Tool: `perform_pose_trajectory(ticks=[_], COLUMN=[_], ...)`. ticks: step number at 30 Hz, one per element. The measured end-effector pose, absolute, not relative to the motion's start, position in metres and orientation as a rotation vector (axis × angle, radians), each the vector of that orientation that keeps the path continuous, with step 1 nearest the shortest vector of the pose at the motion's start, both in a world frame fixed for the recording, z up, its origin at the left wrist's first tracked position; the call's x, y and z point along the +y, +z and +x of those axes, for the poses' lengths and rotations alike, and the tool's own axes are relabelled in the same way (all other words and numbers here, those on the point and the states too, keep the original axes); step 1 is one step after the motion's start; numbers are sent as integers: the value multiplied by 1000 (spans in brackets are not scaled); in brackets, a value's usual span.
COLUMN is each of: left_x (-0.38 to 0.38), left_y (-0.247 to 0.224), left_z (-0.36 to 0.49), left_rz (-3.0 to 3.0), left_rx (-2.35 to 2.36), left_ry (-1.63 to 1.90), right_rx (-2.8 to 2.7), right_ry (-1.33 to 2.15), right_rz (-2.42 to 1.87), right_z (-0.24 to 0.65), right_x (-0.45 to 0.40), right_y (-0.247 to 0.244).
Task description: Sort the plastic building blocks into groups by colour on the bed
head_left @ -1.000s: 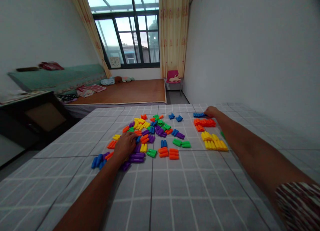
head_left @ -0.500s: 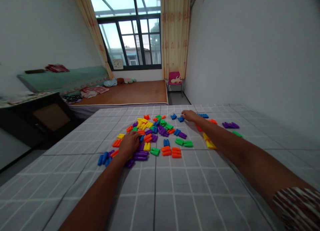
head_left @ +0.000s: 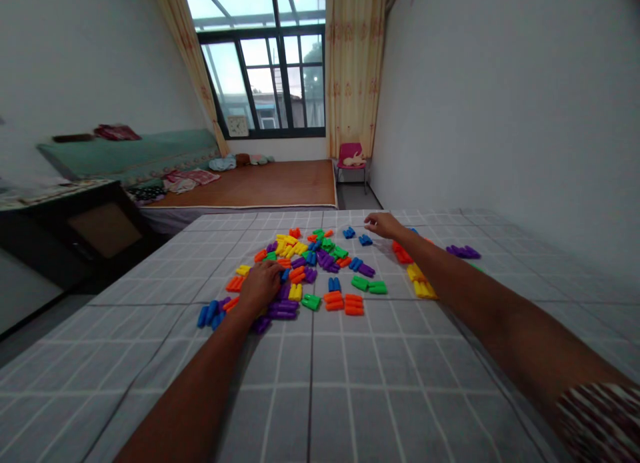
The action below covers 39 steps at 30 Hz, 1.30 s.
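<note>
My left hand [head_left: 261, 284] rests at the left of a spread of small plastic pieces, each like paired tubes. Its fingers lie loosely over the pieces, their tips close to a blue piece [head_left: 285, 275] and an orange piece [head_left: 297, 274]. Purple pieces [head_left: 283, 309] stick out beside the wrist. Farther back, my right hand [head_left: 382, 224] hovers over the cloth with its fingers apart and nothing visible in them. Just below its fingertips lies a blue piece [head_left: 365, 239], apart from the hand. Under the right forearm, orange pieces [head_left: 401, 253] and yellow pieces [head_left: 421, 283] are partly hidden.
A grey checked cloth [head_left: 380, 383] covers the table. Purple pieces [head_left: 463, 251] lie at the right, beyond my forearm. Green pieces [head_left: 369, 285] and orange pieces [head_left: 354, 304] sit near the middle. Past the table are a bed [head_left: 280, 183], a pink chair [head_left: 351, 155] and a dark cabinet [head_left: 100, 229].
My right hand has lifted off the blue piece, which stays on the cloth, and shifted slightly back and right. My left hand keeps its place. The view has shifted a little.
</note>
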State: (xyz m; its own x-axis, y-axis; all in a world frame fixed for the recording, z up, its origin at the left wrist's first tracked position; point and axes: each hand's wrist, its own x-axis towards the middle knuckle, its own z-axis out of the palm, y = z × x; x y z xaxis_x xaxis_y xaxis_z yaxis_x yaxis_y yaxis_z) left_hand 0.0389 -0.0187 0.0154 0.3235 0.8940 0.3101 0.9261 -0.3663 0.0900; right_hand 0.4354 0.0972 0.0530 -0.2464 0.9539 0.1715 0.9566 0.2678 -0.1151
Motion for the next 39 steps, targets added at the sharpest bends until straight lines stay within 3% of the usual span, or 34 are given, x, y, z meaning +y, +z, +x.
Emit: perform_pose_trajectory(ticks=[7,17,26,39], left_x=[-17,-16,-17,-16], left_y=[15,13,12,12], left_z=[37,35,35,35], left_rz=[-2481,-2473,-2480,-2476], left_rx=[-1705,-1702,-1730,-1701], left_ry=[-480,-481,-506,-507], right_rx=[-2571,-2152,-2262,-2282], right_ry=[269,54,210,113], right_rz=[-1663,-1944,-1951,-2104], right_z=[438,506,515,521], right_x=[100,126,133,133], right_y=[37,55,33,42])
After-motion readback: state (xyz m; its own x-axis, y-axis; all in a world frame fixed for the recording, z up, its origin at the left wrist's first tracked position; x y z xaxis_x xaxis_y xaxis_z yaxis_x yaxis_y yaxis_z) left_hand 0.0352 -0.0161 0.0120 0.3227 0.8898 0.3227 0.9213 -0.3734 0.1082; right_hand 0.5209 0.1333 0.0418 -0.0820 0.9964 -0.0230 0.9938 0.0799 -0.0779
